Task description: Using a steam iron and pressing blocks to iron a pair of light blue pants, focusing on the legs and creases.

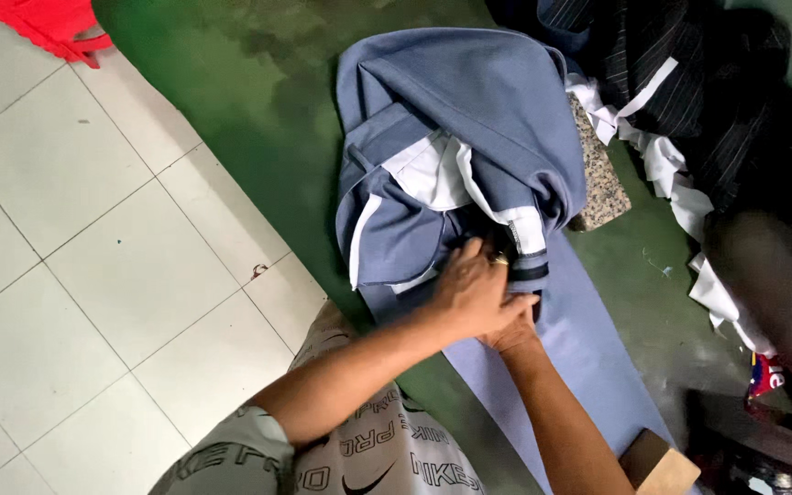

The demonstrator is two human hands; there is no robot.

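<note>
Grey-blue fabric (469, 119), apparently a garment with a white lining (428, 174) turned out, is heaped on a green work surface (268, 137), and a flatter strip of the same cloth (579, 367) runs down toward the person's lap. Both hands are brought together at the lower edge of the heap: the left hand (474, 289) lies on top, its fingers pressed down near a dark-and-white band (526, 252), while the right hand (513, 332) is tucked beneath it, so what its fingers close on cannot be told. The step appears to be the pinning down or aligning of that banded edge against the strip, and it would be done best if the cloth were kept flat and taut under the upper palm, with no fold trapped beneath. A speckled stone block (600, 179) rests just beside the heap, touching it, and dark striped cloth (689, 82) with white scraps (671, 174) lies to the right. Slack from the bunched cloth above should be kept from dragging the edge askew.
</note>
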